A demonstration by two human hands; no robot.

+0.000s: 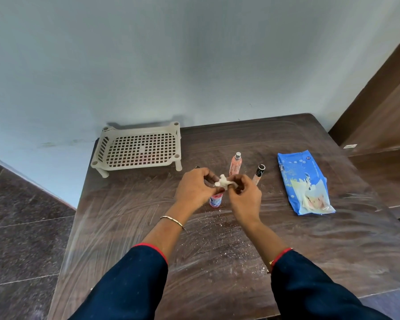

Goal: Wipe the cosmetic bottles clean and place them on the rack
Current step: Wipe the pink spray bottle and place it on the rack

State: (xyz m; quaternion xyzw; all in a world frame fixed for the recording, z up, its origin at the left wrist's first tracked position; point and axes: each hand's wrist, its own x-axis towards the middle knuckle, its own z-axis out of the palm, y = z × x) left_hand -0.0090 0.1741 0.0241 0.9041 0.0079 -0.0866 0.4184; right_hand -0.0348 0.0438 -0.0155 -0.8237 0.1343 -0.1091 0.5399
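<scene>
Both hands meet at the centre of the frame, above the dark wooden tabletop (pixel 286 245); the left hand (pixel 195 188) and the right hand (pixel 244 199) each pinch one end of a small, crumpled white wipe (pixel 222 182), which is stretched between their fingertips; neither hand touches a bottle. Directly below the hands a short bottle (pixel 216 200) with a red and blue label stands upright, its top hidden behind the left hand; just above the hands a pink bottle (pixel 235 164) with a silver cap stands on the tabletop; to its right, near the right hand's fingers, stands a slim tube (pixel 259 173) with a black cap. The beige rack (pixel 138 148), a perforated tray on short legs, sits empty at the tabletop's far left corner, left of centre in the frame, well apart from the bottles. A blue wipes pack (pixel 304 183) lies flat at right of centre. White specks and smears mark the tabletop below the hands. Dark blue sleeves with red cuffs fill the lower frame; a thin bracelet (pixel 173 222) circles the left wrist.
</scene>
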